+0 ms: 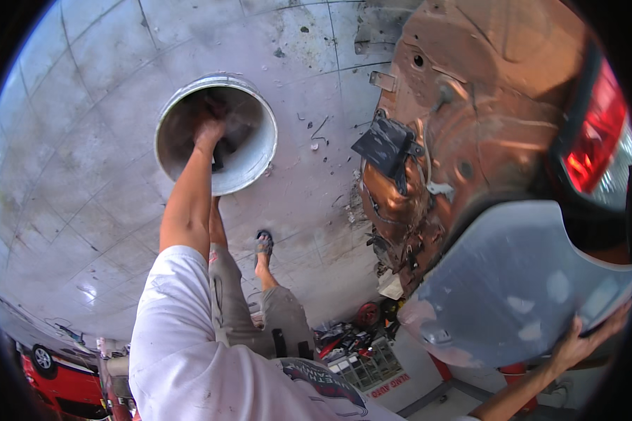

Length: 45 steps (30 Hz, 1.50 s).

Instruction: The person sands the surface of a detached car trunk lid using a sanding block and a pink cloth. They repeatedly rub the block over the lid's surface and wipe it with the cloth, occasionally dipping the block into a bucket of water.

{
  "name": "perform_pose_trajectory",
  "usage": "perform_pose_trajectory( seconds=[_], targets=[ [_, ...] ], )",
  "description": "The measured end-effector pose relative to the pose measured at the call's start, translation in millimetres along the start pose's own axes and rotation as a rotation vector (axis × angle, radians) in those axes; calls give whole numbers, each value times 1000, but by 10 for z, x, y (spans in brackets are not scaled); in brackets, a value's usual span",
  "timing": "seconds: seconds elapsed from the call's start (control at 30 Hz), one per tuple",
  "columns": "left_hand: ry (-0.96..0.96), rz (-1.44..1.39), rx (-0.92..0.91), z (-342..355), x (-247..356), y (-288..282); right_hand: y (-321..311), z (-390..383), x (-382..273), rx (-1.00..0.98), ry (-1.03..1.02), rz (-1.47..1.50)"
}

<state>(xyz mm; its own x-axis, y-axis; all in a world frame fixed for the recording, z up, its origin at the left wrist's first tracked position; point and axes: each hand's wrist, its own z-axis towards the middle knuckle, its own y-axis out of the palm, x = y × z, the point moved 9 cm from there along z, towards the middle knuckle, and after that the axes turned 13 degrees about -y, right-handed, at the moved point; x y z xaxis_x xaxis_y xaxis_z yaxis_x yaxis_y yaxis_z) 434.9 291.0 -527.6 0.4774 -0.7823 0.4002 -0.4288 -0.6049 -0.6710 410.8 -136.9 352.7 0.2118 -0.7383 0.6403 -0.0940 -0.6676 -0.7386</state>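
The person's left hand [209, 132] reaches down into a round metal bucket [254, 163] that stands on the tiled floor [84, 175], out toward the floor's far side; the hand is past the rim and against the dark inner wall, but whether its grip is closed on anything in there cannot be told. The bucket is dull grey, thin-walled, with a bright rolled rim and a grimy inside. All round it the pale, scuffed tiles lie open, with only a few bits of bent wire [319, 132] and dark specks between it and the car. To the right rises a stripped car body [463, 119], bare rusty-brown sheet metal with holes, seams and ragged lower edges, a black bracket [386, 146] hanging off it and a red tail lamp [593, 137] near the right rim of the view. Just below it the right hand [576, 344] holds a smooth, curved, pale grey panel [519, 281] from underneath, fingers spread against its lower edge. The panel's upper edge lies close against the body, leaving little room there. A sandalled foot [263, 245] stands near the bucket's near side.
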Motion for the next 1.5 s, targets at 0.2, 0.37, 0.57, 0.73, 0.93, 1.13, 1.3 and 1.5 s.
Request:
perform_pose_trajectory(
  seconds=[0.2, 0.37, 0.57, 0.73, 0.93, 1.13, 1.3, 1.5],
  targets=[
    [-10, -381, -291, -1259, 429, -1145, -265, -143, -241, 241, 159, 296],
    [-143, -933, -610, -2811, 1591, -2586, 337, -124, -2221, 346, 378, 1572],
    [447, -281, -517, -4152, 2983, -3784, 782, 219, -3915, -189, 648, 2995],
    [195, -757, -620, -4255, 2982, -4221, -103, 338, -2442, 207, 347, 2671],
    [176, -626, -371, -4473, 3759, -3406, -1033, 117, -429, 380, 164, 1609],
    [1233, -325, 397, -5809, 5784, -3723, -1545, -565, 434, 622, -29, 694],
    [872, -197, 292, -6248, 5718, -3376, -474, -1496, 642, 709, -20, 773],
    [803, -141, 347, -5147, 6815, -4053, -524, -1114, 701, 743, 7, 839]
  ],
)
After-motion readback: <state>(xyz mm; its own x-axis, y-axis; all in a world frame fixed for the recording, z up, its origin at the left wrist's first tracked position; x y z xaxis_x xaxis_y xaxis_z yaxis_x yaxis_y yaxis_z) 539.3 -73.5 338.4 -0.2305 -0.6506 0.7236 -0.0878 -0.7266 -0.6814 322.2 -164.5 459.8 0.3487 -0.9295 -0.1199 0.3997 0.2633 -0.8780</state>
